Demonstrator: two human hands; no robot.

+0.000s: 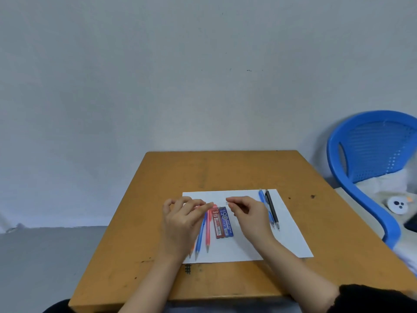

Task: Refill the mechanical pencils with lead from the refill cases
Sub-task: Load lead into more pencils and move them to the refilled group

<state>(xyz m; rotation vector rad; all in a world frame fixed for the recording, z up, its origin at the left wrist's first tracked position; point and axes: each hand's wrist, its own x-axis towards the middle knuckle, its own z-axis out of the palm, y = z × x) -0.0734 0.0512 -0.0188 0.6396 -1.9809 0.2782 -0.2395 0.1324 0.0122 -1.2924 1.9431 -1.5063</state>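
Stationery is laid out on a sheet of white paper (288,233) spread over a worn wooden table (225,170), seen from above.

At the left of the sheet, the left hand (182,220) is held over three mechanical pencils lying side by side with their tips towards the person. An orange pencil (191,248) is mostly hidden beneath the palm, a blue pencil (199,240) is seen beside it, and a pink pencil (208,231) is placed next to that. The thumb and forefinger are brought together at the pink pencil's upper end, but it cannot be told whether the pencil is actually pinched.

Just beside the pink pencil, a red refill case (217,224) and a blue refill case (227,222) are laid flat on the paper, touching along their long sides, between the two hands.

To their right, a small pale piece (226,202) is pinched between the thumb and forefinger of the right hand (248,214), which is raised over the sheet. A dark sleeve (372,299) is worn on that arm.

Near the paper's right edge, a second blue pencil (262,197) and a black pencil (272,208) are laid parallel, close together.

Beyond the table's right side, a blue plastic chair (372,150) is seen.
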